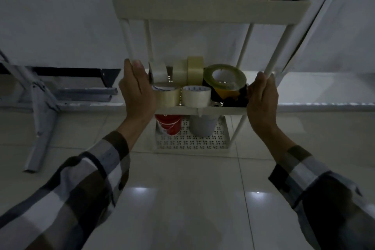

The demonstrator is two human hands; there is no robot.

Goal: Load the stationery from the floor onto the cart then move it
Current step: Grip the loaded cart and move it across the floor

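Left hand (138, 89), right hand (261, 97) — fingers closed round cart (203, 110) posts; tape rolls (195, 95) aboard

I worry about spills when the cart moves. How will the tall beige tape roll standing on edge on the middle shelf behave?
The beige tape roll stands on its rim, so it will probably roll or topple on a jolt. Neighbouring rolls and the middle shelf lip should likely contain it. Both hands grip the shelf ends, left hand, right hand, so a gentle push seems possible.

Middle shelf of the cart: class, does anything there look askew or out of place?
The green tape roll sits tilted, propped on dark items beneath it, while the white roll lies flat. Nothing looks spilled or damaged.
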